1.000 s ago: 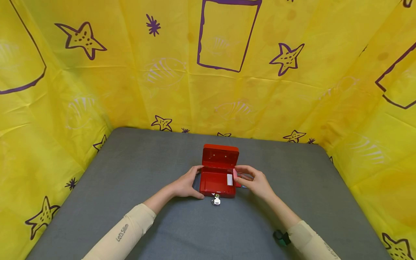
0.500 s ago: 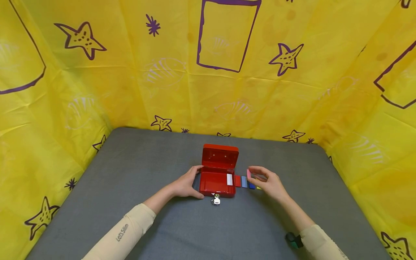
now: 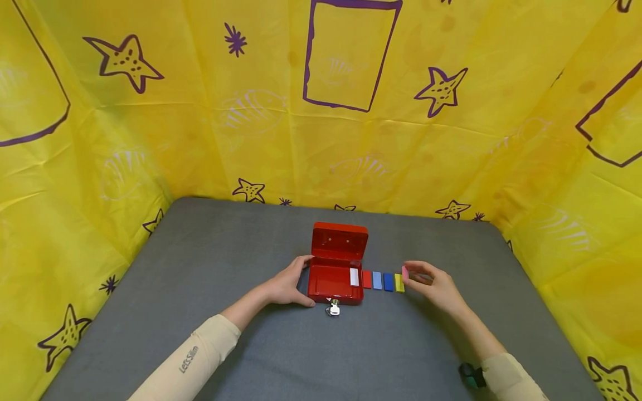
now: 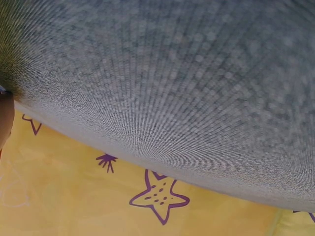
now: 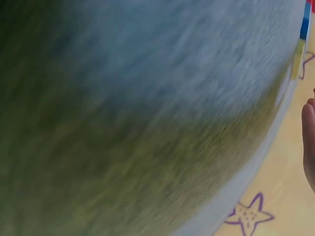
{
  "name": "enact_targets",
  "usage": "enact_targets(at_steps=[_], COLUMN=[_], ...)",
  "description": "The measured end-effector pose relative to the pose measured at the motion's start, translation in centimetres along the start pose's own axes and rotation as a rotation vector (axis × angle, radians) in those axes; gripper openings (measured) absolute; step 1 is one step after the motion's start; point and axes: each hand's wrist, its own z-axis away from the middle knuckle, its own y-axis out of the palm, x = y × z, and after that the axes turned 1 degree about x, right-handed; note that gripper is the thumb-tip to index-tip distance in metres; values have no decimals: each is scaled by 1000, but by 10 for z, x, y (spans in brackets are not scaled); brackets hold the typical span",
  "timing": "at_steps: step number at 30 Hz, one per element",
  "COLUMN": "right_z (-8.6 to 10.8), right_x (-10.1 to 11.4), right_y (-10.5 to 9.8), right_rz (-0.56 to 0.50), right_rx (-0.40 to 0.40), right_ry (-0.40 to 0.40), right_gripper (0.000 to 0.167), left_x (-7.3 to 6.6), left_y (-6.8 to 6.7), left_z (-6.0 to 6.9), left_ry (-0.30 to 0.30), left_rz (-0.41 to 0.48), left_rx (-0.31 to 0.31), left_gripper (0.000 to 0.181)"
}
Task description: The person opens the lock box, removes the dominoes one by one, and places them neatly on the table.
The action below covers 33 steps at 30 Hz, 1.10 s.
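A small red cash box [image 3: 335, 281] stands on the grey table with its lid [image 3: 341, 240] up. My left hand [image 3: 288, 285] holds its left side, thumb at the front corner and fingers at the rear. Inside the box, at the right, lies a white block [image 3: 354, 277]. My right hand [image 3: 435, 285] pinches a pink block [image 3: 405, 274] just above the table, at the right end of a row. That row runs out from the box: a red block [image 3: 367, 279], a light blue block [image 3: 377, 280], a dark blue block [image 3: 388, 282] and a yellow block [image 3: 399, 283].
Keys [image 3: 333, 308] hang from the lock at the front of the box. The grey tabletop [image 3: 241, 239] reaches back to a yellow cloth [image 3: 281, 150] with drawn starfish, which also closes off both sides. Both wrist views show mainly table surface.
My right hand has moved right, away from the box, carrying the pink block past the row and uncovering the coloured blocks. The left hand and the box have stayed put.
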Motion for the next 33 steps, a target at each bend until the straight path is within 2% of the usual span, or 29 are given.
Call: enact_targets(at_steps=[7, 15, 19, 29, 33], right_z=[7, 10, 8, 2, 1], right_x=[-6, -13, -14, -19, -19], right_y=[-10, -14, -13, -8, -7], right_rz=[107, 143, 200, 329, 353], right_rx=[-3, 3, 16, 58, 58], right_ry=[-29, -18, -30, -165, -188], right_gripper=[45, 46, 46, 44, 44], left_x=[-1, 1, 2, 1, 0], left_y=[0, 1, 1, 1, 1], left_z=[0, 0, 0, 0, 0], left_ry=[5, 4, -2, -8, -9], left_rz=[-3, 2, 2, -5, -7], left_rx=[2, -1, -1, 2, 5], left_gripper=[103, 104, 105, 105, 105])
